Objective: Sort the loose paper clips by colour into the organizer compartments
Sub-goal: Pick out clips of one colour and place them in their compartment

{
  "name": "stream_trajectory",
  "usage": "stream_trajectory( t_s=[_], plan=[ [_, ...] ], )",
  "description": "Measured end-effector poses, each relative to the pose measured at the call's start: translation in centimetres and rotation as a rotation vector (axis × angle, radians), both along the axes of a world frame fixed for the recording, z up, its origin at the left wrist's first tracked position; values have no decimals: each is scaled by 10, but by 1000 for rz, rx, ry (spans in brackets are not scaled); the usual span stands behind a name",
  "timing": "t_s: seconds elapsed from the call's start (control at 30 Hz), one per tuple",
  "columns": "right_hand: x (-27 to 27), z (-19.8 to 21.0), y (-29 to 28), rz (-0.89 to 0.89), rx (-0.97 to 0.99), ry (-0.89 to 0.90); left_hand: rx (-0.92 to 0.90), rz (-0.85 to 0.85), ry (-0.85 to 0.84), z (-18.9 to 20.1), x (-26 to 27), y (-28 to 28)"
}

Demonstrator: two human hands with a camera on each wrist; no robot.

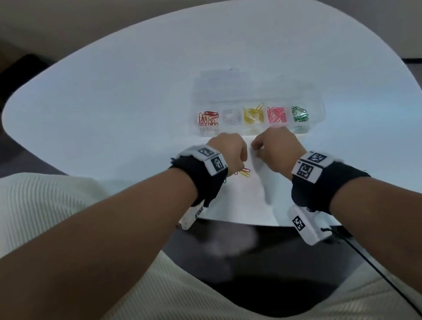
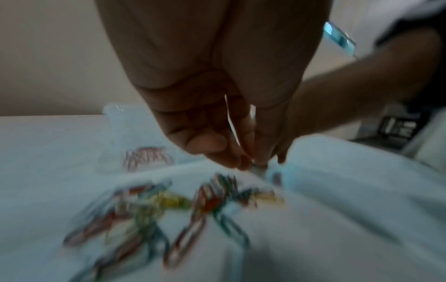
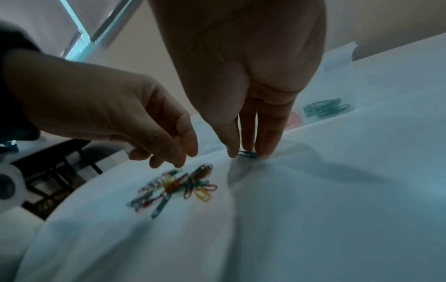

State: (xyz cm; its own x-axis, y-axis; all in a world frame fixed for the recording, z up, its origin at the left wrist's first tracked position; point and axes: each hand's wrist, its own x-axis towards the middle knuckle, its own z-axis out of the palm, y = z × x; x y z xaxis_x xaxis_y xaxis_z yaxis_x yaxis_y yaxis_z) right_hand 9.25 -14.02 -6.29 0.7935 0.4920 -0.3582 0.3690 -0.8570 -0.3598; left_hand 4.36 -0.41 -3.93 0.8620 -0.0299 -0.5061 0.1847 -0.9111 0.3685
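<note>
A clear organizer (image 1: 316, 103) lies on the white table; from left to right its compartments hold red, white, yellow, pink and green clips (image 1: 299, 114). Just in front of it, a mixed pile of loose clips (image 3: 178, 188) lies on a creased white sheet (image 3: 313, 200). My right hand (image 3: 246, 151) points straight down, and its fingertips pinch a dark green clip (image 3: 248, 153) against the sheet to the right of the pile. My left hand (image 3: 178, 156) hovers over the pile with loosely curled fingers, and I see nothing in it. The left wrist view is blurred.
The white sheet (image 1: 249, 198) reaches the table's near edge (image 1: 242, 223). The organizer's open lid (image 1: 233, 80) lies behind it. A dark gap and my lap are below the edge. Dark furniture (image 1: 19, 74) stands at the far left.
</note>
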Motion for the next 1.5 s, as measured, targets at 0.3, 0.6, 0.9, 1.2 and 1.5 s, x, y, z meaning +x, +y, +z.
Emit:
stream_trajectory(
  t_s=[0.3, 0.6, 0.9, 1.2, 1.5],
  plan=[
    [-4, -2, -19, -71, -79, -28, 105, -106, -34, -36, 3, -5],
    [-11, -4, -46, -327, 155, 125, 115, -110, -23, -38, 7, -13],
    [-16, 22, -26, -788, 807, 703, -191, 285, -139, -14, 4, 10],
    [-15, 6, 23, -141, 284, 166, -666, 786, -79, 8, 0, 52],
    [-7, -10, 27, 25, -44, -8, 54, -39, -39, 1, -30, 28]
  ],
)
